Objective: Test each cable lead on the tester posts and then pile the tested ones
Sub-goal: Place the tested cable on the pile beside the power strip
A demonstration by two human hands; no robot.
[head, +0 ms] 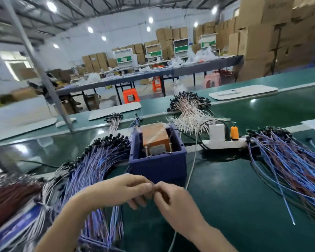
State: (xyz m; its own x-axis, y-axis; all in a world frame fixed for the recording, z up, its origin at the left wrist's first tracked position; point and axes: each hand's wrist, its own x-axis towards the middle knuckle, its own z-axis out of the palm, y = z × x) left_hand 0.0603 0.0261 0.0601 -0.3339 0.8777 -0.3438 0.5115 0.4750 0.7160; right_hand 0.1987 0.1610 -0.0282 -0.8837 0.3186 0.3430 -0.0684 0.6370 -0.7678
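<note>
1. At the near edge of the green worktop [235,197], the left hand [127,190] and right hand [173,199] meet with their fingertips curled together. Blur hides whether they pinch anything.
2. The blue tester box [158,166], with its metal posts [146,151] upright, stands mid-worktop just beyond the hands.
3. A heap of blue cable leads [91,164] sprawls toward the left edge, and a second heap [289,157] toward the right.

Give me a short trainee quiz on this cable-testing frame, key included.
1. True or false: a hand touches the tester posts.
2. The left hand and right hand meet: A) in front of the blue tester box; B) behind it; C) inside it.
3. Fill in: the tall plug on the power strip is coloured ____.
Key: 1 false; 2 A; 3 orange.
</note>
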